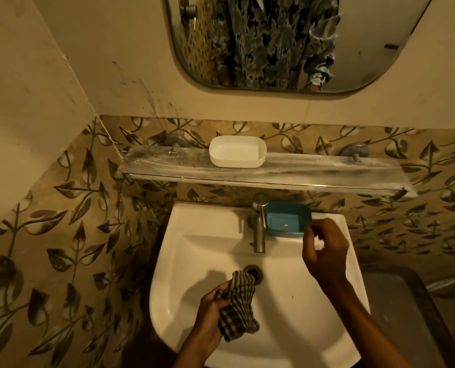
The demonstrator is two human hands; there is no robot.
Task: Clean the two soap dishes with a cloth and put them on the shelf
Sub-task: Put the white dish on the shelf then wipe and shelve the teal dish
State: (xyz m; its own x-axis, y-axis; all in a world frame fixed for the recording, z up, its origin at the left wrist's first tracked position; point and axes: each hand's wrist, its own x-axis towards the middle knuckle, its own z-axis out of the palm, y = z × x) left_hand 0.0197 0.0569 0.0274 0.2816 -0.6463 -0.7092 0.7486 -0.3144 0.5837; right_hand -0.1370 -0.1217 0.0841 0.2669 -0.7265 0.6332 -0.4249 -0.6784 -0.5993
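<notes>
Soap dishes are split between two places: the white soap dish (237, 151) sits on the shelf (314, 173) at about 12 o'clock from the basin, while the blue soap dish (287, 220) rests on the back ledge of the sink (207, 251), just to the 3 o'clock side of the tap (258, 224) and under the shelf's front edge.

The left hand (213, 312) is closed around the striped cloth (238, 301), bunched up over the bowl near the drain (253, 272). The right hand (324, 251) hovers at the blue dish's 4 o'clock corner, its fingers (310, 232) curled and pinched close together, holding nothing; whether they touch the rim I cannot tell.

Risks, as I judge them: the blue dish is wedged between tap and shelf, so lifting it straight up could knock it against the shelf's underside, and a sideways pull could catch the tap. A wet plastic rim gripped by one corner may slip and drop into the bowl. Placing it later beside the white dish could nudge that one along the narrow shelf toward its edge.

The white dish looks empty. The blue dish holds only a small pale fleck on its floor, probably soap residue. The sink bowl holds nothing loose.
</notes>
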